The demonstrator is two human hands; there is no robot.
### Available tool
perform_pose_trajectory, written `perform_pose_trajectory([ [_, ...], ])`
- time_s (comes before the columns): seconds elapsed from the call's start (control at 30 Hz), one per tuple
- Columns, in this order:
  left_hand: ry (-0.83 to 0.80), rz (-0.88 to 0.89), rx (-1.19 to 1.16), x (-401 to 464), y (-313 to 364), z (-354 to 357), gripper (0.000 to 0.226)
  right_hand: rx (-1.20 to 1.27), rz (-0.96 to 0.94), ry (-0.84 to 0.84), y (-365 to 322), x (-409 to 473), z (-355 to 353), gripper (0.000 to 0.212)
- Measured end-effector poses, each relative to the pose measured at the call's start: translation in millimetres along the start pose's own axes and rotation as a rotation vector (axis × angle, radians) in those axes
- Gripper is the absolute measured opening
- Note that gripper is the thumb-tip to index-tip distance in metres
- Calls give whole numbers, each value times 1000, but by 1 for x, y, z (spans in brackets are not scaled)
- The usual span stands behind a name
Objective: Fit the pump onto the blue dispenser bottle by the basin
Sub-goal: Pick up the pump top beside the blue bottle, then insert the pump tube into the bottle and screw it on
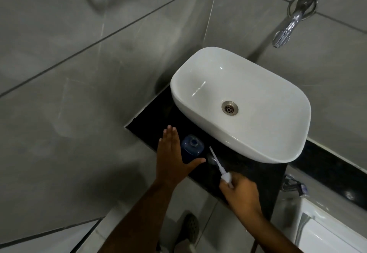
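The blue dispenser bottle (192,147) stands upright on the black counter (151,121), left of the white basin (240,102), its round neck open and facing up. My left hand (171,154) is spread flat against the bottle's left side, fingers straight, thumb stretched below the bottle. My right hand (241,194) holds the white pump (222,168) by its head. The pump's long dip tube points up and left, and its tip lies just right of the bottle, apart from the neck.
A chrome tap (288,28) juts from the grey tiled wall above the basin. The counter's front edge runs below my hands. A white fixture (325,231) sits at lower right, and a foot in a dark shoe (190,229) shows on the floor.
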State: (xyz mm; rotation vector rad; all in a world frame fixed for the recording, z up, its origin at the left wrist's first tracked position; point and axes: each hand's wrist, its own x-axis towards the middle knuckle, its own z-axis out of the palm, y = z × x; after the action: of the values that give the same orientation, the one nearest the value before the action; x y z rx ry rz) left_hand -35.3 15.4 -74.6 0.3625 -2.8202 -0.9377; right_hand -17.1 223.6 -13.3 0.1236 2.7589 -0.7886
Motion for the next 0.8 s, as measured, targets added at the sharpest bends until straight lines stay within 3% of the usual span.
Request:
perform_pose_trajectory([
  [0.07, 11, 27, -21, 7, 2, -3, 129, 94, -40, 32, -5, -13, -14, 13],
  [0.17, -3, 77, -20, 14, 4, -5, 128, 250, -81, 116, -25, -25, -38, 30],
  [0.3, -15, 102, 21, 15, 4, -4, 126, 277, -171, 191, -58, -21, -63, 27],
  [0.57, -26, 101, 41, 21, 3, -7, 124, 67, -310, 147, -99, -1, -89, 10],
  [0.8, -38, 84, 26, 18, -1, -3, 126, -64, -347, 25, -110, 7, -89, 9],
])
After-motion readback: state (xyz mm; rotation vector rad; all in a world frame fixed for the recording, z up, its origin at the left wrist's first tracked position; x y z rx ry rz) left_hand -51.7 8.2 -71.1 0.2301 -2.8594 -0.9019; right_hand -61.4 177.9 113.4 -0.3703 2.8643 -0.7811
